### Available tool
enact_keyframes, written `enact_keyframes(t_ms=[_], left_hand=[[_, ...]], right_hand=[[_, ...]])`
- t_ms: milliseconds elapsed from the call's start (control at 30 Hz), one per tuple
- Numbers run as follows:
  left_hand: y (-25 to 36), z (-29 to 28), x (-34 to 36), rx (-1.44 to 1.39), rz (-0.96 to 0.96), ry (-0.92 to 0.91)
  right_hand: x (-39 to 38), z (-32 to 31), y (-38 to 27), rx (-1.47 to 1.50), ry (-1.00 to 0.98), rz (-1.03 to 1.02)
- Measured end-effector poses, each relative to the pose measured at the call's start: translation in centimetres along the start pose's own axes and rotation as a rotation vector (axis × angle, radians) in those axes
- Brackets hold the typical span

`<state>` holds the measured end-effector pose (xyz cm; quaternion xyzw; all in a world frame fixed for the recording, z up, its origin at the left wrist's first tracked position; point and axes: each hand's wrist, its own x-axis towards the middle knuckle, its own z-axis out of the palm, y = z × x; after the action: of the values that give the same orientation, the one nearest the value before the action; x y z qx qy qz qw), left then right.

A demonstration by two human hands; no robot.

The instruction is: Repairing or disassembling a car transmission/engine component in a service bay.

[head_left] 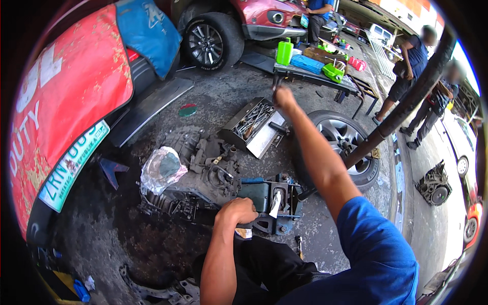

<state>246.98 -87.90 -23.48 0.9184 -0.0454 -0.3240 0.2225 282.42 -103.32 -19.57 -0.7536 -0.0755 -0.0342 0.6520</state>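
My right hand [283, 99] is raised past the open toolbox [256, 122], closed round a dark metal tool [277, 80] that I cannot make out clearly. My left hand [237, 211] rests low at the right end of a greasy gearbox [183, 170], fingers curled on something dark, hidden under them. Crumpled plastic [158, 170] covers part of the gearbox. Just right of that hand is a metal jack [260, 195] with a white rag [276, 204] on its frame.
A loose wheel [361, 168] and a dark pole [381, 132] stand at right, with an engine part [432, 188] beyond. A bench [335, 86] holds green cases. Co-workers [412, 61] stand behind. A covered vehicle [76, 91] fills the left; a red car [254, 20] is behind.
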Motion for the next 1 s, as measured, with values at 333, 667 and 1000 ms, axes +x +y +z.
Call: enact_keyframes(t_ms=[333,667,1000], left_hand=[[0.7,0.0,1.0,0.050,0.123,-0.019],[-0.9,0.4,1.3,0.107,0.105,-0.031],[-0.5,0.5,2.1,0.094,0.076,-0.049]], right_hand=[[-25.0,6.3,18.2,0.336,-0.223,0.696],[-28.8,12.1,17.6,0.415,-0.206,0.518],[-27.6,12.1,17.7,0.355,-0.167,0.509]])
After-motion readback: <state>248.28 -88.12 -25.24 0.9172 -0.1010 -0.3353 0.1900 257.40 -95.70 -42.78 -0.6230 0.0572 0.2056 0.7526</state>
